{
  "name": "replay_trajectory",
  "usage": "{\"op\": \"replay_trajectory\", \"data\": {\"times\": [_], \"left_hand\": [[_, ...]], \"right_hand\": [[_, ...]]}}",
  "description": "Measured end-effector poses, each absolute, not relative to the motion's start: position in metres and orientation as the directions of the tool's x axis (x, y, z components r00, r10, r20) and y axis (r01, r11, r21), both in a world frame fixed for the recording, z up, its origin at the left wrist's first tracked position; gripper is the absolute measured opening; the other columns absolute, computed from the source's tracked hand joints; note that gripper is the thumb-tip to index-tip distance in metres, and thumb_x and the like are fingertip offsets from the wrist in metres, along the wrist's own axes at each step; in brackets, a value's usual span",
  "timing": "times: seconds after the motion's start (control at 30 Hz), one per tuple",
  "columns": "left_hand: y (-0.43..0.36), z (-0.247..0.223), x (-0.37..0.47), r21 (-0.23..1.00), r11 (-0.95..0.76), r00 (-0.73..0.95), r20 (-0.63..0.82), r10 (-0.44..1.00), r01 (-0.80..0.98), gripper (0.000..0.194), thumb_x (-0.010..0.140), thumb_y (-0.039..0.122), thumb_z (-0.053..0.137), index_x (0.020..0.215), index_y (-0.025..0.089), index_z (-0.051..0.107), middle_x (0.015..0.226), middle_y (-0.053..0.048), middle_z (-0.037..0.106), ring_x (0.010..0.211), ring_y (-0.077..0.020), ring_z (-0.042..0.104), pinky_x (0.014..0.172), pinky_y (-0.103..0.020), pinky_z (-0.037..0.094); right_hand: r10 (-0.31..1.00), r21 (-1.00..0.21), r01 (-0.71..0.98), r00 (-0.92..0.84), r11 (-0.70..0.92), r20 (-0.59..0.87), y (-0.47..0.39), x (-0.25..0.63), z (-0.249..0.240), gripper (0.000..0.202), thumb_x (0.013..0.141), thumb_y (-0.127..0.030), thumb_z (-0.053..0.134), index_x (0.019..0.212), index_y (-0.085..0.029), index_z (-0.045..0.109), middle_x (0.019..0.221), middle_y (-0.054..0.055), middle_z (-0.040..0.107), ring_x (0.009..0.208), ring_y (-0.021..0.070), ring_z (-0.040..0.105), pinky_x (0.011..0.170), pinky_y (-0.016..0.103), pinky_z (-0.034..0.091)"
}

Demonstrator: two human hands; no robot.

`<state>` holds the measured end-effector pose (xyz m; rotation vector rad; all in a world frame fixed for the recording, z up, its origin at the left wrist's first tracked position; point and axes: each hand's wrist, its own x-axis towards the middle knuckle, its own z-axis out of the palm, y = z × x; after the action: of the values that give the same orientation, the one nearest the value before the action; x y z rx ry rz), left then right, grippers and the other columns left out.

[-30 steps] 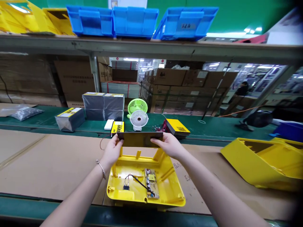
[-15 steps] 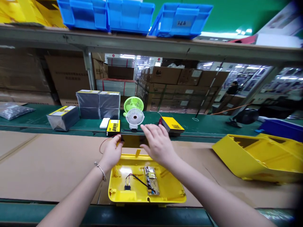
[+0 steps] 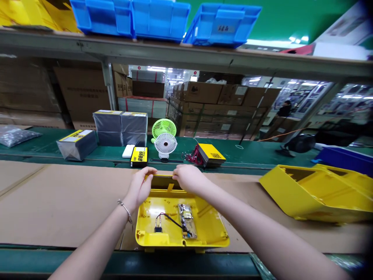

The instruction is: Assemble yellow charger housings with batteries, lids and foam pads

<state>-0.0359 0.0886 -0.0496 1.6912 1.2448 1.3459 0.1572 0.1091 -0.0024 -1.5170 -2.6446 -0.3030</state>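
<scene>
A yellow plastic housing (image 3: 210,229) lies with its hollow side up in front of me. Inside it are a circuit board (image 3: 187,221) and a black socket (image 3: 157,229), linked by dark wires. At the housing's far edge stands a flat dark panel (image 3: 160,182) with a thin yellowish upper edge. My left hand (image 3: 141,186) pinches the left end of this panel between thumb and fingers. Closed on its right end is my right hand (image 3: 188,178), the fingertips curled at the top edge. The panel's lower edge is partly hidden behind the housing rim.
Cardboard (image 3: 87,206) covers the bench. More yellow housings (image 3: 314,194) lie at right. Behind stand a stack of yellow-topped panels (image 3: 212,152) with red wires (image 3: 194,156), a small white fan (image 3: 165,144), a green fan (image 3: 164,127) and wrapped boxes (image 3: 121,128). Blue bins (image 3: 223,25) sit overhead.
My right hand has gone from open and raised to closed on the panel's right end. The red wire beside my left hand is out of sight. The panel's top edge now shows between both hands.
</scene>
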Motion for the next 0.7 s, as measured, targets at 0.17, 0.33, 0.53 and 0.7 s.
{"op": "replay_trajectory", "data": {"times": [0.17,0.33,0.53,0.7], "left_hand": [[0.088,-0.046,-0.043,0.823,-0.383,0.002,0.421,0.907,0.42,0.024,0.079,0.028,0.05,0.099,0.018,0.06,0.102,-0.008,0.06,0.095,-0.0214,0.056,0.086,-0.035,0.042],[0.047,-0.013,-0.038,0.565,-0.379,0.095,0.466,0.88,0.733,0.028,0.086,0.034,0.04,0.076,0.018,0.061,0.073,-0.005,0.057,0.071,-0.0187,0.054,0.066,-0.033,0.043],[-0.016,0.043,-0.026,0.725,-0.636,0.871,0.105,0.481,0.264,0.025,0.083,0.02,0.045,0.096,0.026,0.066,0.089,0.001,0.069,0.082,-0.0156,0.061,0.075,-0.027,0.047],[0.028,0.043,-0.046,0.804,-0.478,0.522,0.254,0.814,0.354,0.028,0.081,0.022,0.046,0.102,0.022,0.064,0.105,-0.002,0.066,0.098,-0.0177,0.059,0.087,-0.03,0.045]], "right_hand": [[0.859,0.107,0.89,-0.457,0.444,0.233,0.105,0.155,-0.002,0.014,0.079,-0.029,0.056,0.078,-0.019,0.066,0.083,0.007,0.065,0.077,0.0194,0.059,0.064,0.026,0.039],[0.817,-0.092,0.847,-0.468,0.523,0.338,0.094,0.14,0.008,0.033,0.088,-0.041,0.042,0.081,-0.021,0.067,0.079,0.003,0.067,0.075,0.0152,0.058,0.061,0.023,0.036],[0.793,-0.42,0.708,-0.607,0.568,0.049,0.08,0.111,-0.004,0.031,0.081,-0.042,0.052,0.068,-0.021,0.07,0.063,-0.001,0.067,0.056,0.0116,0.054,0.05,0.021,0.033],[0.768,-0.315,0.716,-0.637,0.623,0.07,0.077,0.111,-0.006,0.024,0.08,-0.021,0.05,0.094,-0.023,0.07,0.087,0.003,0.071,0.073,0.0163,0.062,0.064,0.022,0.042]]}}
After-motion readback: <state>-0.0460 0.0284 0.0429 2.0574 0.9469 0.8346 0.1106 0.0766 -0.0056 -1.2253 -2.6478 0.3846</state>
